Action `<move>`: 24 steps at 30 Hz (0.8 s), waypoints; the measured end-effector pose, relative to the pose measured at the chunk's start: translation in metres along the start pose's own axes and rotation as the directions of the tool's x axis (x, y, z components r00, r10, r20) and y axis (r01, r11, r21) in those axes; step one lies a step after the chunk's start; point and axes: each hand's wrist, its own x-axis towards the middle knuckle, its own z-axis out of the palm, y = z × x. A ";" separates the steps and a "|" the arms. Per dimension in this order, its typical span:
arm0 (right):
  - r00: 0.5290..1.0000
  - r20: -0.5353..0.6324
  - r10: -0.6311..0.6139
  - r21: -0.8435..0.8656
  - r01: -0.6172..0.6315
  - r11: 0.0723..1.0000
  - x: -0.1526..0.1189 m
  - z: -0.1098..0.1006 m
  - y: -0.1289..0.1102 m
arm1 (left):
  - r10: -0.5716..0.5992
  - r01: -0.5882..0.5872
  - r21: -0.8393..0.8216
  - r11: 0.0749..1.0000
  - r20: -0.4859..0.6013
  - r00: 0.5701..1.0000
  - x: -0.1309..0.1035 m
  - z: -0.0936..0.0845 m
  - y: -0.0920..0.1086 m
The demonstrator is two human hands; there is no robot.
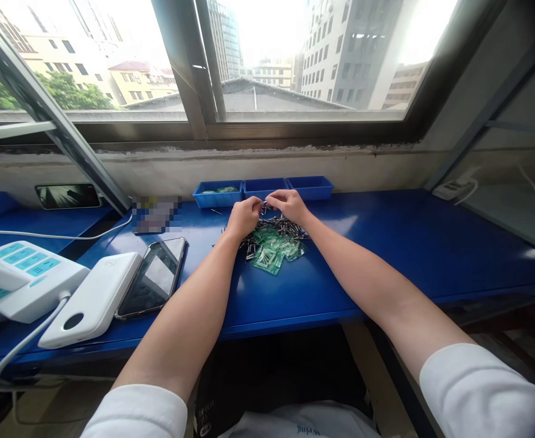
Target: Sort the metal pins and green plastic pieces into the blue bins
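Both hands meet over the far side of a pile of small dark metal pins [288, 227] on the blue table. My left hand [246, 215] is closed, its fingertips pinched on a small metal pin. My right hand [289, 204] is closed too, thumb and finger pressed together at small metal pins between the hands. Green plastic bags [271, 250] with small pieces inside lie on the near side of the pile. Behind the hands stand three blue bins: the left bin [218, 198] holds green bags, while the middle bin [258, 184] and right bin [313, 192] show no visible contents.
On the left of the blue table [294, 304] lie a black phone [155, 277], a white power bank [96, 298] and a white power strip [30, 274] with cables. Another phone [67, 196] leans by the wall. Metal shelf posts stand at both sides.
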 end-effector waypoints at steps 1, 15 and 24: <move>1.000 -0.015 0.002 -0.010 -0.002 1.000 0.000 -0.001 0.000 | -0.001 0.001 0.009 1.000 -0.006 1.000 0.000 0.000 0.000; 0.853 -0.517 0.074 -0.657 -0.451 0.604 0.001 -0.039 0.013 | -0.085 0.078 0.193 0.978 0.028 0.996 0.002 0.000 -0.003; 0.867 -0.428 0.255 -0.724 -0.497 0.479 -0.001 -0.043 0.027 | -0.098 0.073 0.248 0.966 0.090 0.991 0.001 -0.001 -0.002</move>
